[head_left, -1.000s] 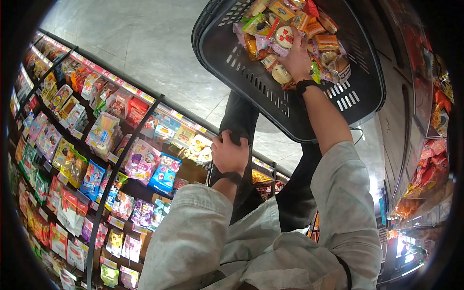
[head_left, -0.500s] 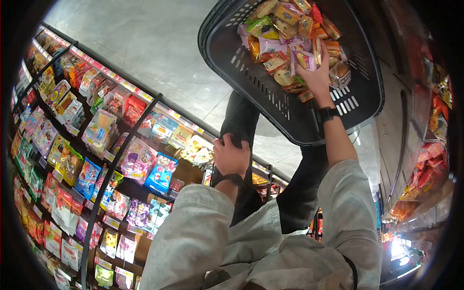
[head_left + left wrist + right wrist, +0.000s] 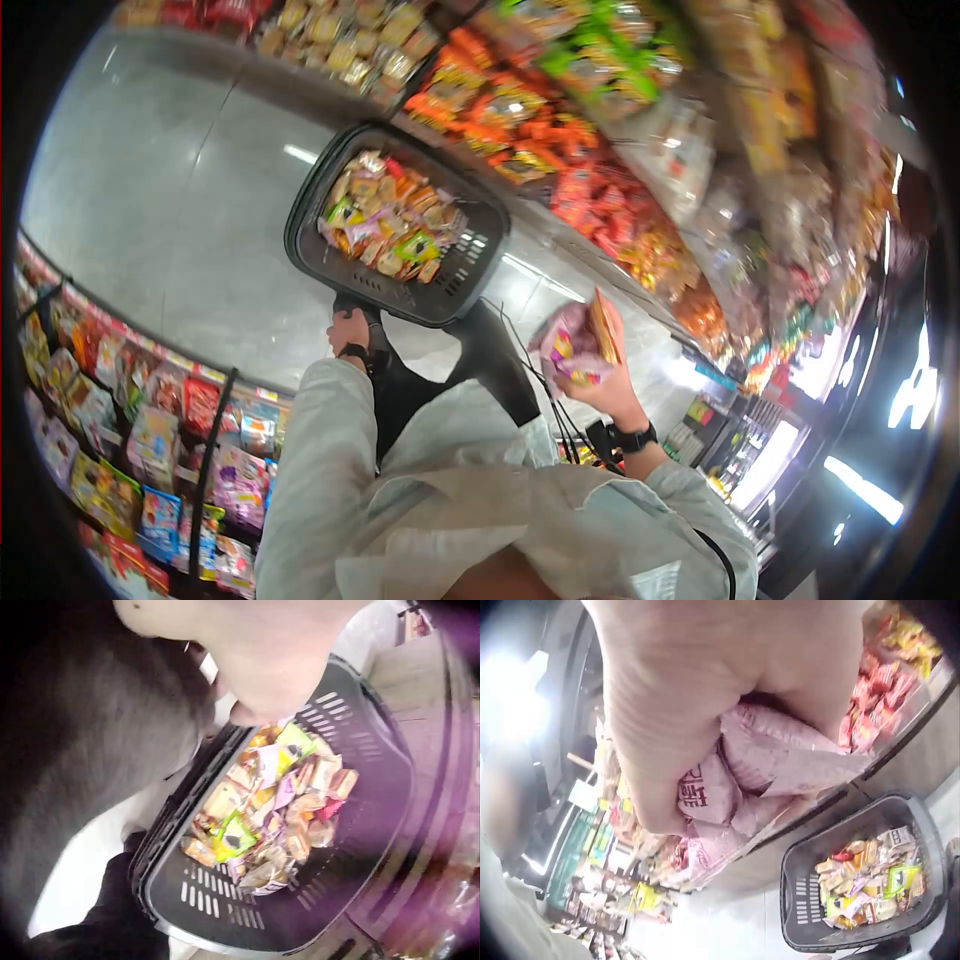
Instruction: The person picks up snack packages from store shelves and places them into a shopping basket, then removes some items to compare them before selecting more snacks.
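The right hand is raised to the person's right, away from the body, forearm bent and a dark wristband at the wrist. It is grasping — fingers and thumb closed about a pink packet and, beside that, a thin orange-brown packet standing on edge. The pink packet sits against the palm side and bulges out past the fingers; in the right wrist view its crinkled film shows dark red characters, with the hand arched right over it.

The left hand rests low on the dark trouser leg at the knee, relaxed, its fingers bent loosely over the cloth.

Just beyond that knee stands the black basket, well apart from the right hand. Inside it lies a heap of small wrapped snacks, some pink, some bright green, many brown or orange. The basket is on the grey floor — hanging packets to the left, open bins of orange packets and red packets ahead and right, blurred in places.
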The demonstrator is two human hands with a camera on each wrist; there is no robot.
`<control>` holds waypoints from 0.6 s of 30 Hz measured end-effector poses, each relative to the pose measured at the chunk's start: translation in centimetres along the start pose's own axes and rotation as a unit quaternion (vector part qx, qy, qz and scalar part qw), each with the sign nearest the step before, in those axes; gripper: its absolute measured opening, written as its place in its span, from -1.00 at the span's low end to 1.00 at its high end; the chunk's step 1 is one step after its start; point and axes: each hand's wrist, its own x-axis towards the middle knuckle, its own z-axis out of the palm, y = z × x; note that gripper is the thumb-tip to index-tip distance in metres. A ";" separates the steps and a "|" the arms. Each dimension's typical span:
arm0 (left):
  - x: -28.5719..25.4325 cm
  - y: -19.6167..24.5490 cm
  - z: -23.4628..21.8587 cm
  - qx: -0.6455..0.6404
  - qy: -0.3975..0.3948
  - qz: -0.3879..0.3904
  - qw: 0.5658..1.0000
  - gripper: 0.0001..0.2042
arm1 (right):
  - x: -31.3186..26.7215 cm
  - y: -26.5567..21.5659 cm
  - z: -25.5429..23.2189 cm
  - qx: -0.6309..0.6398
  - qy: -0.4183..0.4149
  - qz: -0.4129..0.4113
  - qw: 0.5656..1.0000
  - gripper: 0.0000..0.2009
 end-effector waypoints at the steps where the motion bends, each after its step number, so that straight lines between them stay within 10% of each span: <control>1: 1.6 -1.0 0.8 0.000 -0.025 0.050 0.998 -0.62 | -3.6 -2.2 -0.5 0.014 0.032 -0.007 0.999 0.16; 4: 6.9 -3.7 3.0 -0.021 -0.098 0.256 0.962 -0.71 | -12.2 -7.4 -0.7 -0.015 0.137 -0.005 0.990 0.16; 6: 5.4 -1.6 -2.3 -0.125 -0.308 0.265 0.905 -0.79 | -16.4 -8.9 0.3 -0.014 0.191 0.012 0.982 0.16; 12: -14.1 8.5 -19.9 -0.132 -0.458 0.310 0.822 -0.62 | -21.1 -9.2 3.4 0.031 0.206 -0.009 0.978 0.12; 18: -34.9 11.4 -23.9 -0.076 -0.676 0.456 0.574 -0.35 | -25.3 -6.5 2.7 0.178 0.173 -0.003 0.969 0.11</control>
